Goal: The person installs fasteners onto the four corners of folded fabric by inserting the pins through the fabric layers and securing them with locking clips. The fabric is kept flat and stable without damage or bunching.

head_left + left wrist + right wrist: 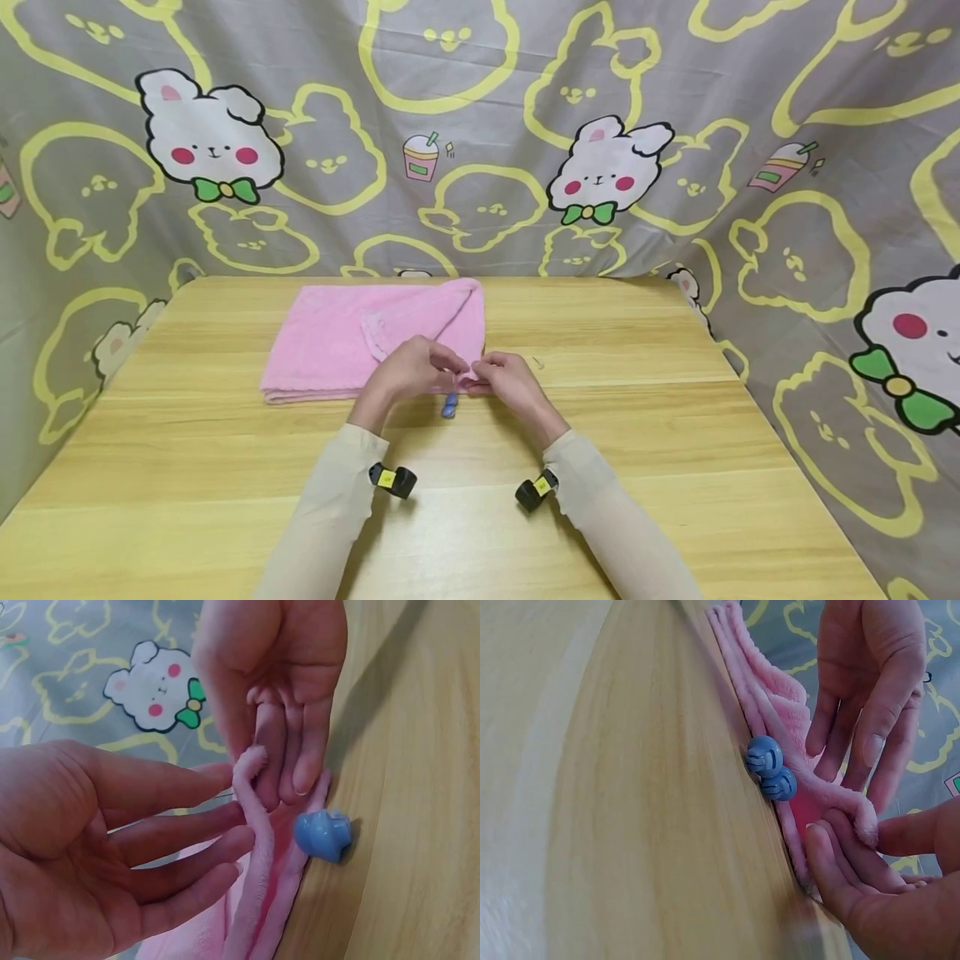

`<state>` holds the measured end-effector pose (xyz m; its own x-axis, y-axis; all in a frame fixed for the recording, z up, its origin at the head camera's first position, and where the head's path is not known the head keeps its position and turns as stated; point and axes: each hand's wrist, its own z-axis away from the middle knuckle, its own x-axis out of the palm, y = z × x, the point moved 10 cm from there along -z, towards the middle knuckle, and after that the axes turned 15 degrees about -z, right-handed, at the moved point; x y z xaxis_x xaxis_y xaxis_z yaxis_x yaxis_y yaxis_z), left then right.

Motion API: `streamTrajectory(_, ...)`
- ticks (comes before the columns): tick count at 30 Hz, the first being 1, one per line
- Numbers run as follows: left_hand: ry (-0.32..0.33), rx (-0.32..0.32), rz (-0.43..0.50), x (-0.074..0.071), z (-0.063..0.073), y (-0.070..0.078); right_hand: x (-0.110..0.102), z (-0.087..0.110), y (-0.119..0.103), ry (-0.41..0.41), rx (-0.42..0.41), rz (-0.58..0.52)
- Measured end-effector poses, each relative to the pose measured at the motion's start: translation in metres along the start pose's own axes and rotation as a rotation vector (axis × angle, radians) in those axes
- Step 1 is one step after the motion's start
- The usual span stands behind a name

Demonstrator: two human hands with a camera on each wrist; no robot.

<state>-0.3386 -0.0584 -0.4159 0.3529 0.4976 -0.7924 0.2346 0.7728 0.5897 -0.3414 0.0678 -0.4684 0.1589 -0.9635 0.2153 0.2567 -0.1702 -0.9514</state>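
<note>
A folded pink plush blanket (318, 342) lies on the table. At its near right corner my right hand (513, 383) pinches the raised upper edge between thumb and fingers. My left hand (408, 367) is just left of there, its fairly straight fingers and thumb reaching to the same edge. In the left wrist view a thin dark sliver (223, 796) shows between the left thumb and forefinger, beside the fabric. Two shiny blue rounded pieces (765, 755) with grooves lie together on the wood against the blanket's front edge, below the hands.
A tiny thin, pin-like item (537, 362) lies on the wooden table (645, 433) right of the blanket. A grey curtain (480, 125) with yellow outlines and rabbit faces hangs along the back and both sides.
</note>
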Motion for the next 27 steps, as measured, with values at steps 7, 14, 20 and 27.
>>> streamTrajectory(7,0.043,-0.085,0.029,-0.007,0.0,-0.008,0.0,-0.001,0.001,-0.001,0.016,0.005)
streamTrajectory(14,0.067,-0.114,-0.001,-0.005,-0.003,-0.013,-0.001,-0.002,0.002,0.004,0.021,0.002)
streamTrajectory(20,0.103,-0.115,-0.022,-0.003,-0.005,-0.015,0.0,0.0,0.0,0.006,0.007,0.015)
streamTrajectory(27,0.129,-0.134,-0.008,-0.003,-0.006,-0.016,-0.002,0.0,0.0,0.015,0.015,0.053)
